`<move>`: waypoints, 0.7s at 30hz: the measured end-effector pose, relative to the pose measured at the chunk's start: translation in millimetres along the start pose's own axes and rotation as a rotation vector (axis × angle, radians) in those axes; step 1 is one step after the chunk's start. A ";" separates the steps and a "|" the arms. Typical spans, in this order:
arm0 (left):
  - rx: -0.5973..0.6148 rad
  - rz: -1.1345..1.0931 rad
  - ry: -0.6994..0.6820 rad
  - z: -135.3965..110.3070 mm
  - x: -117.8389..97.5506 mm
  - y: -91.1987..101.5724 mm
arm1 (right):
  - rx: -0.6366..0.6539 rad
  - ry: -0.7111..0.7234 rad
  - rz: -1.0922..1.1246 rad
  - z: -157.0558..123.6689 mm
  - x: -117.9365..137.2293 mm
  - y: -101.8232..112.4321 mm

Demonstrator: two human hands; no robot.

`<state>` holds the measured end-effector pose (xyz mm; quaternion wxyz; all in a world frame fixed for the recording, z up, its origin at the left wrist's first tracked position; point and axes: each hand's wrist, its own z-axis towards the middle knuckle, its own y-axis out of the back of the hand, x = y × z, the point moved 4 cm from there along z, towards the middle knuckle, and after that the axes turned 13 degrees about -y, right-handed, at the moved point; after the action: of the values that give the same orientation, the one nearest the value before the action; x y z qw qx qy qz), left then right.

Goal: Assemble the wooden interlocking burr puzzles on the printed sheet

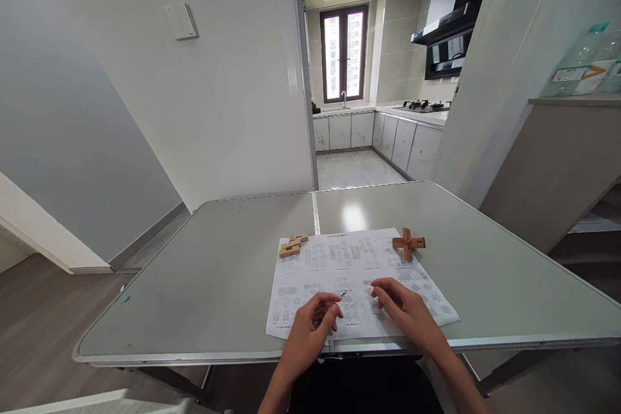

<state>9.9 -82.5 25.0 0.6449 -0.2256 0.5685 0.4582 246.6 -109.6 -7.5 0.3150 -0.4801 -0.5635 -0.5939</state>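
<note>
A large white paper sheet (320, 278) printed with small diagrams lies at the table's near edge. Over its lower middle rests my left hand (315, 320), fingers loosely curved and apart, holding nothing that I can see. My right hand (398, 307) is over the lower right of the sheet, its fingers bent and spread with nothing in them. On the sheet's upper left corner sit several light wooden puzzle pieces (291, 248). A reddish-brown wooden cross-shaped puzzle (408, 244) weighs on the upper right corner.
The grey folding table (194, 284) has a metal rim and a centre seam. A small green scrap (126, 299) lies near its left edge. Plastic bottles (582, 65) stand on a ledge at the right. Beyond a doorway is a kitchen with white cabinets (352, 129).
</note>
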 end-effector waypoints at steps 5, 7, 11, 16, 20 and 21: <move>0.002 0.006 0.006 -0.2 -2.1 -0.1 | 0.000 0.010 0.017 0.1 -1.1 0.0; 0.001 0.005 0.005 0.1 -3.6 -0.1 | 0.002 0.006 0.016 0.0 -1.7 -0.1; 0.002 0.004 0.008 0.6 -4.4 0.2 | -0.002 0.003 0.010 -0.6 -1.0 -0.1; 0.003 0.010 0.010 0.5 -4.5 0.7 | -0.005 0.016 0.023 -0.5 0.2 -0.2; 0.010 0.044 0.009 0.2 -5.5 -0.9 | -0.011 0.025 0.032 0.4 -0.3 -0.6; 0.020 0.061 0.006 1.0 -6.0 -1.2 | -0.013 0.028 0.033 0.7 -0.4 -0.7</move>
<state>11.8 -84.3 30.6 0.6311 -0.2033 0.5817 0.4712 246.2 -108.9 -8.2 0.3295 -0.4829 -0.5470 -0.5992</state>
